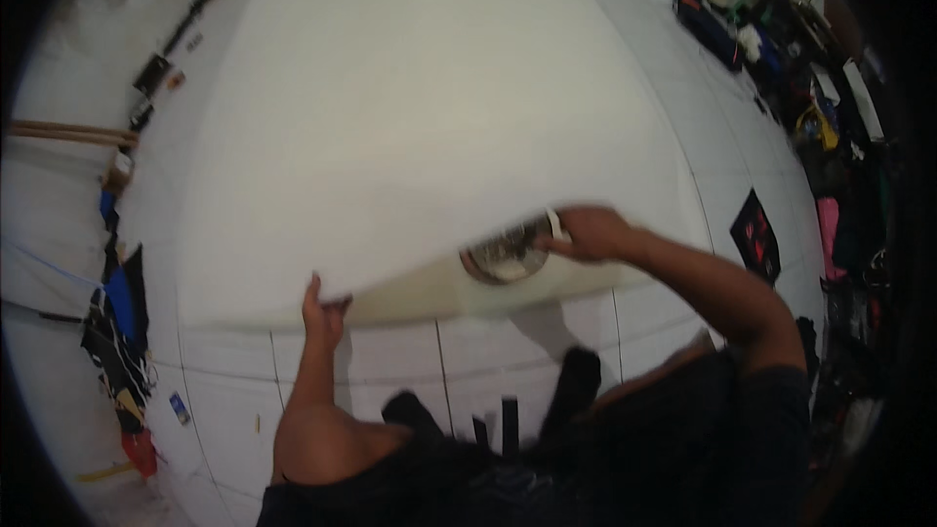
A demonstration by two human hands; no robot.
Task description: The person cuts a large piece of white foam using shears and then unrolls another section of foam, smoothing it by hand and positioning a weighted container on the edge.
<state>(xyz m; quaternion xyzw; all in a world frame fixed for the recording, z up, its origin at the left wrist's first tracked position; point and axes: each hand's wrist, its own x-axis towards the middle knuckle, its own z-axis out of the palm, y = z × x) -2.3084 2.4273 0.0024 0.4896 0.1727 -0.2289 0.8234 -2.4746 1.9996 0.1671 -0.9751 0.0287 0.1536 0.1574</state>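
Note:
A large white sheet (429,107) spreads away from me over the floor, its near edge raised into a slanting fold. My left hand (324,312) grips that edge at the left, thumb on top and fingers partly beneath. Farther right and higher, my right hand (590,232) is closed at the edge, with a narrow white strip showing by its fingers. Just left of those fingers, under the lifted edge, is a round shiny thing (508,256) with a brownish rim. It could be a roll of tape; the sheet hides its top, and whether my fingers touch it is unclear.
White floor tiles (381,361) show between me and the sheet. A dark cloth with red marks (754,236) lies to the right, near a long cluttered heap (830,137). Black and blue items (119,307) lie at the left, with a small blue packet (179,408) nearer me.

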